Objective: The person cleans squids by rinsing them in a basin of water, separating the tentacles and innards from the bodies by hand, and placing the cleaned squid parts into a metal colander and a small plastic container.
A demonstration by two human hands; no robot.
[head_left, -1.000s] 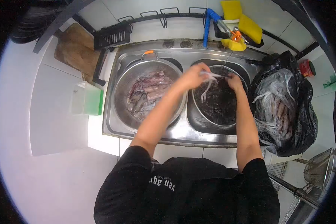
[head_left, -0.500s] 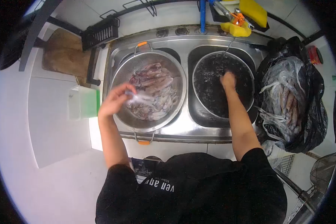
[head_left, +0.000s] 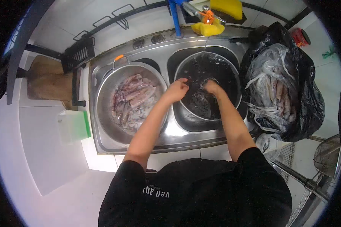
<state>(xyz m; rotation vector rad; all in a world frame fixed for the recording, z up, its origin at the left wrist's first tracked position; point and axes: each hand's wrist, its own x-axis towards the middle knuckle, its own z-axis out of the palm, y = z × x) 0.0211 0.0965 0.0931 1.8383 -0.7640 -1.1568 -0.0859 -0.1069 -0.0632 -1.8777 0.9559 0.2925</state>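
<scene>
My left hand [head_left: 177, 90] is over the left rim of a round metal pot [head_left: 236, 99] of dark water [head_left: 195, 85] in the right basin. Its bent fingers are apart, with nothing seen between them. Inside that pot my right hand [head_left: 212, 87] dips into the water; its fingertips are under the surface, so whatever they may hold is hidden. In the left basin a wide metal pan [head_left: 106, 123] with an orange-gripped handle [head_left: 119, 57] holds several squid [head_left: 134, 92], pinkish bodies above paler pieces. My left forearm crosses the pan's right side.
A thin stream falls from the tap [head_left: 207, 28], where yellow sponges [head_left: 226, 8] sit. Right of the sink, a black bag [head_left: 305, 109] surrounds a clear bag [head_left: 271, 62] of more squid. To the left are a cutting board [head_left: 49, 83] and a green-edged container [head_left: 74, 126].
My left hand has moved right, from above the squid pan to the water pot; the pale squid piece it held is gone from it. My right hand stays in the water. The view has shifted.
</scene>
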